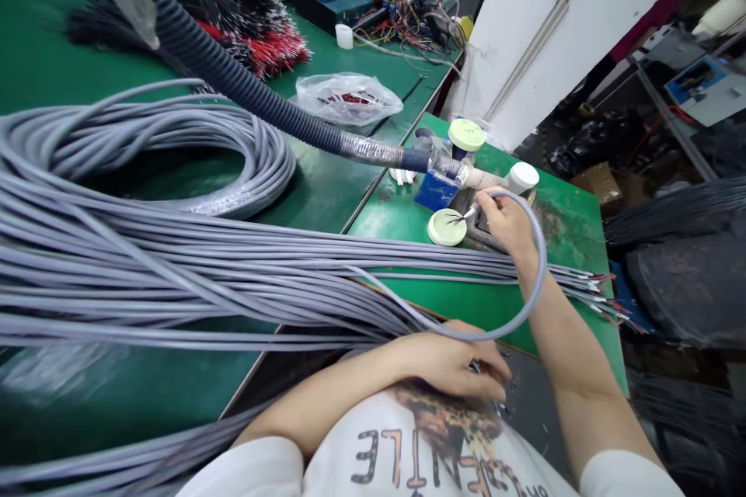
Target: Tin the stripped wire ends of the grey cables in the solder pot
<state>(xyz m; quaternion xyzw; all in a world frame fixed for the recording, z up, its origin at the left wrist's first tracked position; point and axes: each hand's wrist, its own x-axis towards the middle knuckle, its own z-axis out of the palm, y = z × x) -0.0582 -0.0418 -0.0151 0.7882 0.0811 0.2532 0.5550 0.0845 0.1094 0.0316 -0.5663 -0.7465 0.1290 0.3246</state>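
My right hand [508, 219] pinches a grey cable [543, 264] near its stripped end. The thin dark wires of that end [455, 219] fan out over a shallow pale-green dish [446, 231]; whether they touch it I cannot tell. The cable curves back in a wide loop across the back of my left hand [466, 365]. That hand rests low before my shirt, its fingers curled round something mostly hidden. A thick bundle of grey cables [245, 248] lies across the table, part of it running under my left wrist. Stripped cable ends [606, 299] lie at the right.
A ribbed dark hose [280, 116] crosses above the table to a blue box [437, 188]. Around it stand a lidded jar [466, 135] and a white round container [523, 177]. Coiled cable [256, 163], a plastic bag [350, 99] and black-red wires [262, 39] lie left.
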